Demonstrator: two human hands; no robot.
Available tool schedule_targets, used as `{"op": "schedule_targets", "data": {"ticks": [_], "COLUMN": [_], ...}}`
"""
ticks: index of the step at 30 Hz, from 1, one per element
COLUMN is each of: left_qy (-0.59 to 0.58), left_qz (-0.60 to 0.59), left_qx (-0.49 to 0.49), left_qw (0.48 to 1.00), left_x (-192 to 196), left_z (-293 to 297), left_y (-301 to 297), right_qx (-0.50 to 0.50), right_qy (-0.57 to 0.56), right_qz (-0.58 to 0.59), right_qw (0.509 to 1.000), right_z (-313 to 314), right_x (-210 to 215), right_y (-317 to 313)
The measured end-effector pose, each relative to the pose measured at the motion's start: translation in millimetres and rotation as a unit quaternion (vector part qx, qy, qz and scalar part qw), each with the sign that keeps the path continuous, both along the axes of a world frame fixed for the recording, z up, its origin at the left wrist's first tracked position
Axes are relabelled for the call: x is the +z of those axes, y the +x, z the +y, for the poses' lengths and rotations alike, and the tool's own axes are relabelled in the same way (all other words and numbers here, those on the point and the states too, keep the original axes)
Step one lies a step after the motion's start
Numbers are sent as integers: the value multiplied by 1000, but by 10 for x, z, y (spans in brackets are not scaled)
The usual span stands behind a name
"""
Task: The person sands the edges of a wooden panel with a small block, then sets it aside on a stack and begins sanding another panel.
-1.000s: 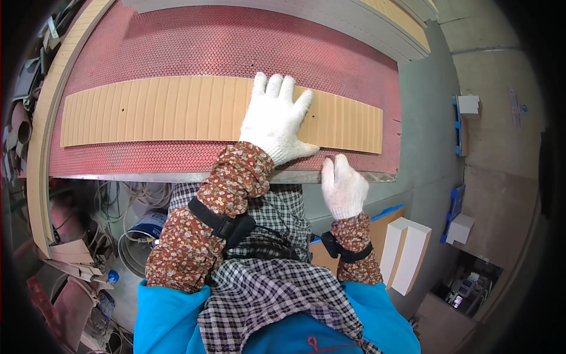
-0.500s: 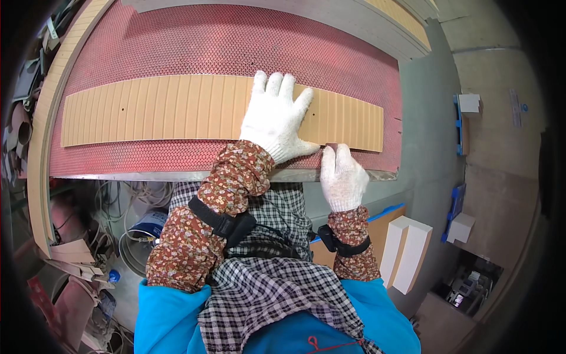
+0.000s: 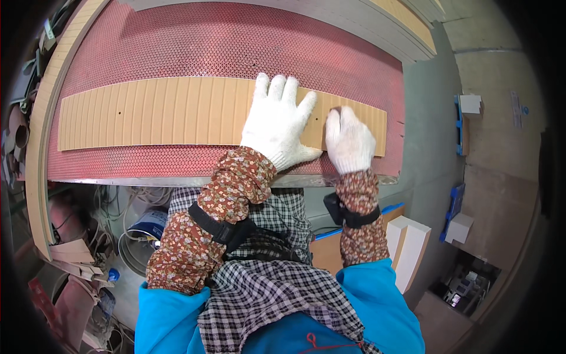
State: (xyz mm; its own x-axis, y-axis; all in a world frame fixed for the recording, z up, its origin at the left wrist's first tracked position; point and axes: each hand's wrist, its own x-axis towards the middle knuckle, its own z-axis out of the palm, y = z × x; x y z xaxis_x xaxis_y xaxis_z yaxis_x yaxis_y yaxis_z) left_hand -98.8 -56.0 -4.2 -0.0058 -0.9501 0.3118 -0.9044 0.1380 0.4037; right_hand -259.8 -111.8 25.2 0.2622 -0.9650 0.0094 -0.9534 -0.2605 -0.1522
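A long, grooved tan board with small dark holes lies across a red mesh-textured mat. My left hand, in a white knit glove, rests flat on the board right of its middle, fingers spread and thumb out toward the near edge. To its right, my gloved right hand is closed over the board, fingers pinched on a small brown piece. Only a sliver of that piece shows at the fingertips, so its kind cannot be made out. The gloves cover part of the board.
White-edged panels lie along the table's far side, and a long tan strip stands along its left. Below left are a metal bucket, hoses and scrap pieces. White blocks stand at the lower right.
My right hand has moved up from the board's near edge onto its face, still pinching the brown piece. My left hand stays flat on the board.
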Motion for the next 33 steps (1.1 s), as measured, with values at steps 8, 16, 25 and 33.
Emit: {"op": "schedule_targets", "data": {"ticks": [8, 16, 25, 33], "left_qy": [-5, 6, 0, -13], "left_qz": [17, 19, 20, 17], "left_qx": [-1, -3, 1, 1], "left_qw": [1000, 1000, 1000, 1000], "left_x": [16, 65, 17, -11], "left_z": [8, 24, 23, 14], "left_y": [24, 34, 22, 22], "right_qx": [21, -22, 49, 34], "right_qy": [23, 56, -10, -8], "right_qz": [66, 34, 13, 58], "right_qw": [997, 998, 999, 998], "right_z": [-598, 71, 464, -395], "right_x": [-2, 84, 19, -25], "right_y": [221, 69, -220, 146]}}
